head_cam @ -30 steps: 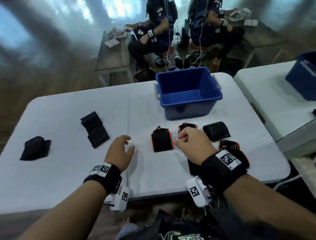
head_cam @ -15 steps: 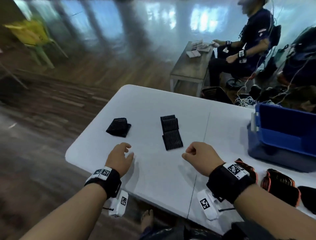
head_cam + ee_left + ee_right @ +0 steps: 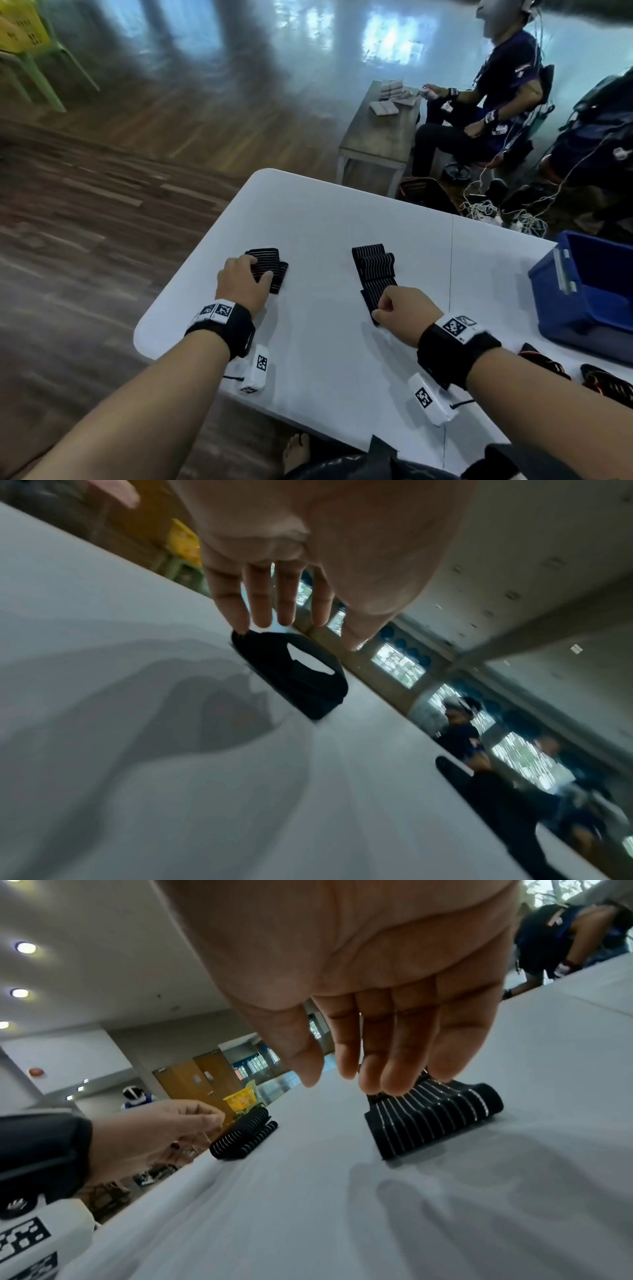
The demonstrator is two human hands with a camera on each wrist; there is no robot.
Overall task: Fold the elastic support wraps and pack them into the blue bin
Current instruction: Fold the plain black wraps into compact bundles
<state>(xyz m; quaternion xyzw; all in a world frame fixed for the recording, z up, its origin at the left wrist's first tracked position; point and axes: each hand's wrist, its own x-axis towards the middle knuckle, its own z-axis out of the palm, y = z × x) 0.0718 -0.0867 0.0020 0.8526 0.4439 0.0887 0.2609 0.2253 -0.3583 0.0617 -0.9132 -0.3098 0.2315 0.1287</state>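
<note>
A small folded black striped wrap (image 3: 274, 274) (image 3: 294, 677) lies near the white table's left edge. My left hand (image 3: 260, 270) (image 3: 291, 631) reaches over it with spread, nearly straight fingers, the little finger touching its edge. A long black striped wrap (image 3: 373, 274) (image 3: 435, 1115) lies flat at mid-table. My right hand (image 3: 378, 308) (image 3: 346, 1080) has bent fingertips resting on its near end, and the thumb stands apart. The blue bin (image 3: 582, 308) stands at the right, and the part of its inside that I can see holds nothing.
Two black wraps with orange trim (image 3: 544, 363) (image 3: 606, 380) lie near the front right edge of the white table (image 3: 325, 342). The table's left edge is just beyond my left hand. A seated person (image 3: 479, 113) works at a wooden bench (image 3: 380, 137) behind the table.
My view swung left. Both hands moved forward from bare table: the left onto the small folded wrap, the right onto the near end of the long wrap.
</note>
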